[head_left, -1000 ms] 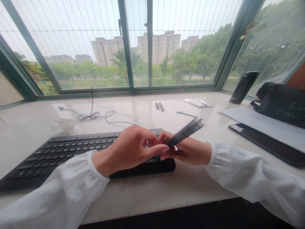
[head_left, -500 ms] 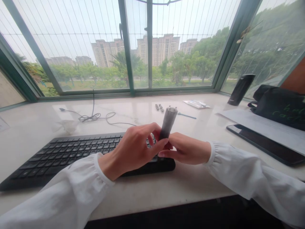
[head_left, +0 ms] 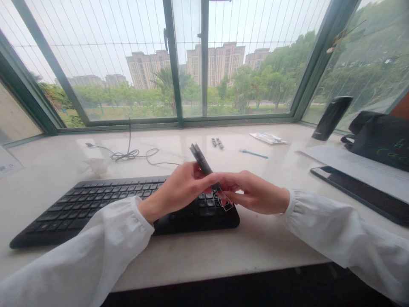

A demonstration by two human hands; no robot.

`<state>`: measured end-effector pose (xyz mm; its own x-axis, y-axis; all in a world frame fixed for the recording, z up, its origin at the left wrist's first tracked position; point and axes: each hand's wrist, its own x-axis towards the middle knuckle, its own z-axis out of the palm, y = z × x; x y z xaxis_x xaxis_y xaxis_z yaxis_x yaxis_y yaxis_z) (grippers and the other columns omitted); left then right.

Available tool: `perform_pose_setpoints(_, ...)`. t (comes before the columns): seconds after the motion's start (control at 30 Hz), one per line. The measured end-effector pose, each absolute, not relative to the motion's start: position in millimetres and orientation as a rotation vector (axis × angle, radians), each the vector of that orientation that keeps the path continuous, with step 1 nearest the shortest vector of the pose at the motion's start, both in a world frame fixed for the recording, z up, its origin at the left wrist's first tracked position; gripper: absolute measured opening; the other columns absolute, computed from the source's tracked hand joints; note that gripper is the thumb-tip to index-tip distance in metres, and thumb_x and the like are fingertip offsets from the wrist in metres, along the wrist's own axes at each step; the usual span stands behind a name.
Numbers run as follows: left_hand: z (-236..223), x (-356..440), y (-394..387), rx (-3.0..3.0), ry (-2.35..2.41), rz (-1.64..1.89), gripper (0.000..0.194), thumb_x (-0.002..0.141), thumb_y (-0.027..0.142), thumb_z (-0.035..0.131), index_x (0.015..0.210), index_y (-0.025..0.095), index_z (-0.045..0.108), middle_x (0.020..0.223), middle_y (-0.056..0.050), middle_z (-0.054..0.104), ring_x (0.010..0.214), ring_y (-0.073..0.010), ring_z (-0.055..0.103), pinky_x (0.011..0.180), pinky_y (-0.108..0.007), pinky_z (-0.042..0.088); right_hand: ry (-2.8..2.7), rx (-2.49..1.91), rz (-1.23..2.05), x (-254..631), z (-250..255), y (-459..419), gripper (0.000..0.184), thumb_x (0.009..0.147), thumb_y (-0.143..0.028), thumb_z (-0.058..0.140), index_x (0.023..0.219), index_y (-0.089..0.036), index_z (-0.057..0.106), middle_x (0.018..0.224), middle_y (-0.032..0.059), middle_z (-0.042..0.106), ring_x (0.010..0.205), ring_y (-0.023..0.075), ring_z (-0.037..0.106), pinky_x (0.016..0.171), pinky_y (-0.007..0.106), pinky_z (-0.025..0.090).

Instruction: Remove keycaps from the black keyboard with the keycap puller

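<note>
My left hand (head_left: 183,184) is closed around a black keycap puller (head_left: 204,163), a slim tool that leans with its top to the left. Thin wire loops stick out of its lower end. At that end is my right hand (head_left: 255,192), its thumb and fingers pinched by the wires; some of its fingers are hidden. Both hands are above the right part of a black keyboard (head_left: 105,198). Several small loose keycaps (head_left: 217,143) lie in rows on the white surface behind.
A coiled cable (head_left: 124,155) runs behind the keyboard. To the right are a thin blue stick (head_left: 254,153), a clear plastic packet (head_left: 267,138), a phone (head_left: 358,192), white paper (head_left: 361,172), a black pouch (head_left: 377,136) and an upright black object (head_left: 332,118). A window stands at the back.
The keycap puller has tipped from leaning right to leaning left, and its wire loops have come into view below. My right hand has shifted to its lower end. The view has moved slightly.
</note>
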<state>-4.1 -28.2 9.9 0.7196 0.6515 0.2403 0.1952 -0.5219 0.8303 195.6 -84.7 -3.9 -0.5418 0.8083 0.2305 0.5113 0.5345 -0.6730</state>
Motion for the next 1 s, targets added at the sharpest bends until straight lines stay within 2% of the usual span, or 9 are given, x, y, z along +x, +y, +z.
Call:
perform_pose_setpoints(0.1,11,-5,-28,2.059,0.655,0.674,0.031,0.087,0.044,0.058,0.078,0.014,0.063,0.066,0.000,0.060,0.062,-0.0125,0.054,0.055,-0.020,0.041,-2.150,-1.157,0.758,194,-3,-84,0.013,0.088,-0.026,0.060,0.083,-0.014,0.061,0.070,0.0000,0.060,0.063,0.0108,0.052,0.061,0.024,0.044)
perform_pose_setpoints(0.2,13,-6,-29,2.084,0.676,0.652,0.032,0.088,0.045,0.055,0.078,0.015,0.063,0.066,0.000,0.060,0.062,-0.0124,0.053,0.053,-0.020,0.039,-2.050,-1.239,0.872,192,-2,-84,0.019,0.084,-0.032,0.066,0.077,-0.014,0.061,0.064,-0.0015,0.054,0.060,0.0099,0.045,0.056,0.024,0.038)
perform_pose_setpoints(0.4,15,-8,-28,2.150,0.758,0.646,0.038,0.085,0.045,0.057,0.063,0.015,0.059,0.057,0.001,0.056,0.053,-0.0103,0.049,0.047,-0.020,0.032,-1.948,-1.264,1.008,191,-2,-87,0.025,0.083,-0.037,0.067,0.075,-0.015,0.059,0.063,-0.0023,0.053,0.057,0.0086,0.043,0.054,0.023,0.036)
perform_pose_setpoints(0.67,19,-11,-25,2.158,0.785,0.612,0.039,0.083,0.046,0.058,0.060,0.016,0.057,0.054,0.002,0.054,0.049,-0.0091,0.045,0.045,-0.021,0.030,-1.994,-1.281,1.030,185,0,-88,0.028,0.086,-0.039,0.063,0.073,-0.015,0.055,0.066,-0.0014,0.054,0.060,0.0100,0.046,0.056,0.024,0.037)
perform_pose_setpoints(0.8,23,-13,-23,2.142,0.770,0.572,0.035,0.083,0.046,0.058,0.065,0.016,0.064,0.058,0.001,0.062,0.052,-0.0106,0.051,0.047,-0.022,0.034,-2.011,-1.276,1.066,185,0,-87,0.027,0.087,-0.038,0.062,0.075,-0.015,0.055,0.067,-0.0007,0.055,0.062,0.0109,0.047,0.057,0.024,0.039)
perform_pose_setpoints(1.0,26,-17,-20,2.085,0.630,0.506,0.029,0.081,0.045,0.062,0.081,0.018,0.071,0.075,-0.002,0.071,0.070,-0.0166,0.065,0.060,-0.024,0.045,-2.079,-1.293,1.007,185,4,-88,0.024,0.088,-0.035,0.061,0.076,-0.014,0.058,0.068,0.0004,0.057,0.063,0.0112,0.047,0.057,0.024,0.038)
